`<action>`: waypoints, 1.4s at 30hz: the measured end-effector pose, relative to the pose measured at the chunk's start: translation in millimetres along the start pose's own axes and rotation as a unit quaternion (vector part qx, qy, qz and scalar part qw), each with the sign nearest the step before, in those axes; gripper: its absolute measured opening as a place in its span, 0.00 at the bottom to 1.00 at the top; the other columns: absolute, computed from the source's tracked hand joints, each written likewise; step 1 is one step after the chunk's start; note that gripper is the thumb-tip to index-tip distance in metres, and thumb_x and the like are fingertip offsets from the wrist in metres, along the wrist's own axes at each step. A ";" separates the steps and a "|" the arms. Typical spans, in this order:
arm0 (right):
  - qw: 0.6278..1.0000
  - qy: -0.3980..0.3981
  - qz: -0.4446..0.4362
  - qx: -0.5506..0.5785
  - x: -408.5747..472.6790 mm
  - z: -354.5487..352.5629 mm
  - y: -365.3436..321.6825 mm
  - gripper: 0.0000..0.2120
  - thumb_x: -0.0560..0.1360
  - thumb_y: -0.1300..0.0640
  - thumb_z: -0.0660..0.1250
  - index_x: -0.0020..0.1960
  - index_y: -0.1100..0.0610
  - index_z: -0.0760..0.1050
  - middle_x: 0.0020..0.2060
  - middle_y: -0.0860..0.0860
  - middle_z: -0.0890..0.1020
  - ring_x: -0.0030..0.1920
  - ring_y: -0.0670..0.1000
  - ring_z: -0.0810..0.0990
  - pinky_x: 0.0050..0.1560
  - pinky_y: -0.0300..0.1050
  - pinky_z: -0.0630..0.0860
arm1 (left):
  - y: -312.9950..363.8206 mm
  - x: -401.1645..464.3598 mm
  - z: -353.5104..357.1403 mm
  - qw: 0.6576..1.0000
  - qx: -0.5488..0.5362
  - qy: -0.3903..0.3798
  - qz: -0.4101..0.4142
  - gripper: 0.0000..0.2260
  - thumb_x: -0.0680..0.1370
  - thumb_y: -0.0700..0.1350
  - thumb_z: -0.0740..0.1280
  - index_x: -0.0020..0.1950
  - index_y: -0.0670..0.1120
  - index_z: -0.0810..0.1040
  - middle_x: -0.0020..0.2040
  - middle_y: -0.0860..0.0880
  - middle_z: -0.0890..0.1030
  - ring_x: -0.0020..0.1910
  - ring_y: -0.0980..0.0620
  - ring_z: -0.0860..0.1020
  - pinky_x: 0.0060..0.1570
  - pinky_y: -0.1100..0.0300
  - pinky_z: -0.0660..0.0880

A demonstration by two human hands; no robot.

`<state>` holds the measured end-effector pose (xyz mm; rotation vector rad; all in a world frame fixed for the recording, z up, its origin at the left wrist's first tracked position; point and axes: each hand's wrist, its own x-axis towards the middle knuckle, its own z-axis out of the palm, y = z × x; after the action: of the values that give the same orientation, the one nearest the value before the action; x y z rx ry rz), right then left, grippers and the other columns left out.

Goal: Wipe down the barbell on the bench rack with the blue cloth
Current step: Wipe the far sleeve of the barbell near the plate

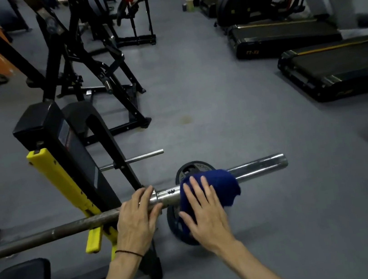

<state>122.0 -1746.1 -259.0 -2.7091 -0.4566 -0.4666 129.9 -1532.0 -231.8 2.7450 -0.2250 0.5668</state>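
With left hand (pixel 136 220) fingers curled over the bar (pixel 49 234), right hand (pixel 204 212) fingers lie spread on the cloth (pixel 218 186); wrap them round to wipe outward.

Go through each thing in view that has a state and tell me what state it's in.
Steel barbell: resting on the rack's yellow hook.
Blue cloth: draped over the barbell sleeve.
Left hand: gripping the bar.
Right hand: flat on the cloth.
Black weight plate: beneath the sleeve.

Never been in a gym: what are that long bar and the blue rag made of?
The barbell looks like bare steel: its end sleeve is shiny and reflective, the shaft duller and darker. The blue cloth seems a soft, matte fabric, draping and folding over the bar; the exact fibre is unclear.
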 end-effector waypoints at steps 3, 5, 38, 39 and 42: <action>0.997 0.021 -0.046 -0.055 0.1 -15.2 61.2 0.31 0.83 0.44 0.59 0.83 0.54 0.61 0.83 0.52 0.59 0.83 0.56 0.55 0.78 0.58 0.59 | 3.8 3.9 2.7 1.000 0.010 0.009 -0.005 0.29 0.79 0.65 0.57 0.70 0.45 0.74 0.62 0.46 0.76 0.51 0.48 0.75 0.53 0.50 0.75; 0.997 0.047 0.038 -0.040 -1.3 -22.1 81.5 0.29 0.84 0.44 0.57 0.81 0.56 0.63 0.82 0.53 0.61 0.83 0.56 0.56 0.77 0.62 0.62 | 11.6 6.2 4.3 0.999 0.013 0.012 -0.036 0.30 0.77 0.67 0.59 0.68 0.45 0.75 0.60 0.46 0.76 0.49 0.47 0.76 0.53 0.49 0.75; 1.000 -0.006 -0.018 0.014 2.0 -13.8 50.8 0.31 0.86 0.39 0.49 0.84 0.53 0.55 0.84 0.51 0.55 0.84 0.56 0.50 0.81 0.56 0.46 | 102.0 12.2 48.2 0.987 0.136 -0.083 0.008 0.41 0.63 0.45 0.80 0.74 0.37 0.70 0.69 0.38 0.75 0.69 0.37 0.74 0.70 0.37 0.59; 0.999 -0.008 -0.049 0.000 3.0 -16.1 61.0 0.31 0.85 0.40 0.51 0.84 0.52 0.55 0.84 0.51 0.56 0.84 0.54 0.51 0.81 0.55 0.48 | 100.0 14.3 48.5 0.987 0.136 -0.087 0.010 0.43 0.62 0.45 0.80 0.74 0.37 0.70 0.67 0.38 0.76 0.67 0.38 0.74 0.70 0.37 0.60; 0.999 0.015 -0.036 -0.019 7.1 -30.1 99.8 0.28 0.84 0.44 0.55 0.83 0.52 0.60 0.82 0.51 0.60 0.83 0.53 0.55 0.81 0.53 0.50 | 95.1 23.9 48.9 0.987 0.133 -0.085 0.019 0.42 0.58 0.42 0.81 0.70 0.39 0.72 0.62 0.41 0.76 0.62 0.41 0.73 0.68 0.40 0.62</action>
<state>157.1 -1844.4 -258.2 -2.7246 -0.5428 -0.5394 148.4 -1639.8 -237.4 3.0592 -0.2598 0.3966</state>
